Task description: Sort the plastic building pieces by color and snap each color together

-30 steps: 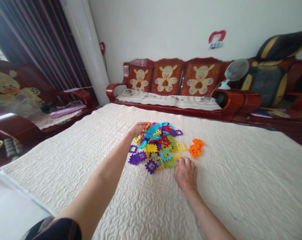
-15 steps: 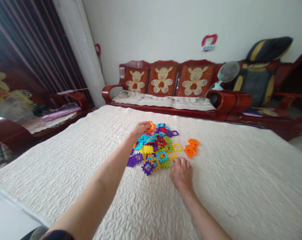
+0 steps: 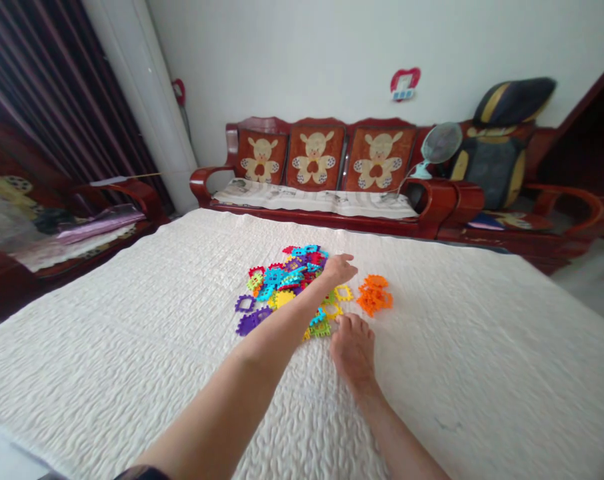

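On the quilted cover (image 3: pixel 457 333), orange pieces (image 3: pixel 375 295) lie right of the multicoloured pile (image 3: pixel 285 298); the left hand (image 3: pixel 340 268) — fingers spread — is just to their left; the right hand (image 3: pixel 353 345) curls just nearside, grip unclear.

Single head-worn camera faces forward and down; quilt (image 3: pixel 312 413) close at six o'clock, sofa (image 3: pixel 332 222) farther at twelve.

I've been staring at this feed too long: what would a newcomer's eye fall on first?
First, the bright pile of mixed-colour toothed pieces on the pale quilt, mid-picture, partly hidden by the left arm. Then the orange cluster to its right, beyond the right hand. Behind, three bear cushions line the wooden sofa.
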`<action>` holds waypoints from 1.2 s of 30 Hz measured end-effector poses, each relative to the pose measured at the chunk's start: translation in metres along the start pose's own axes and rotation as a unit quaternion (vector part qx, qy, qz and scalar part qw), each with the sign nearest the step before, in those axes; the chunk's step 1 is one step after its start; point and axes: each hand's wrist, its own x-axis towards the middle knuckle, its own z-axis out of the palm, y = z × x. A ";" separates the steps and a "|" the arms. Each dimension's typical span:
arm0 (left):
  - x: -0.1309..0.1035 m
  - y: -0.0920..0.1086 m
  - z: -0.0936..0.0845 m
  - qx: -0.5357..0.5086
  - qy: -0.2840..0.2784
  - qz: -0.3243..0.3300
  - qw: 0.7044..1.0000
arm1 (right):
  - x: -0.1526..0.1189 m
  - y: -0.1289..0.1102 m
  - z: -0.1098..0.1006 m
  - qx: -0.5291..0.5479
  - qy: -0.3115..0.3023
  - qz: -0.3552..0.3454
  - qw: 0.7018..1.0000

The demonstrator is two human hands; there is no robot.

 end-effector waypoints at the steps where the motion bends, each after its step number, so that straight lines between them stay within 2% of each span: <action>1: -0.004 -0.004 -0.013 0.040 0.024 0.014 0.999 | 0.000 0.001 0.000 0.007 -0.001 -0.001 1.000; 2: -0.009 -0.009 -0.029 0.099 0.047 0.029 0.994 | 0.001 0.002 0.001 0.014 0.000 -0.002 1.000; 5: -0.033 -0.033 -0.079 0.267 0.138 0.057 0.952 | 0.002 0.006 0.005 0.033 0.012 -0.005 0.999; 7: -0.052 -0.053 -0.106 0.334 0.184 0.031 0.924 | 0.003 0.007 0.007 0.034 0.016 -0.008 0.999; 9: -0.067 -0.070 -0.122 0.360 0.216 -0.007 0.907 | 0.003 0.008 0.008 0.022 0.009 -0.015 1.000; 11: -0.076 -0.082 -0.124 0.356 0.220 -0.027 0.908 | 0.003 0.007 0.007 0.006 0.002 -0.022 1.000; 14: -0.079 -0.084 -0.111 0.328 0.209 -0.018 0.921 | 0.003 0.005 0.006 -0.016 0.000 -0.026 1.000; 18: -0.075 -0.073 -0.088 0.278 0.172 0.077 0.942 | 0.003 0.004 0.006 -0.022 0.005 -0.027 0.999; 20: -0.074 -0.072 -0.087 0.243 0.157 0.134 0.948 | 0.003 0.004 0.006 -0.020 0.007 -0.028 0.999; 23: -0.076 -0.081 -0.106 0.200 0.184 0.151 0.950 | 0.004 0.005 0.006 -0.020 0.006 -0.032 0.999; 26: -0.080 -0.099 -0.136 0.181 0.254 0.083 0.947 | 0.004 0.005 0.006 -0.028 0.005 -0.032 0.999; 28: -0.083 -0.110 -0.152 0.152 0.272 0.028 0.950 | 0.004 0.006 0.007 -0.031 0.006 -0.031 0.999; 30: -0.086 -0.118 -0.160 0.129 0.247 0.013 0.960 | 0.004 0.006 0.008 -0.030 0.008 -0.029 0.999; 36: -0.088 -0.123 -0.161 0.149 0.137 0.079 0.976 | 0.004 0.007 0.009 -0.024 0.007 -0.024 0.999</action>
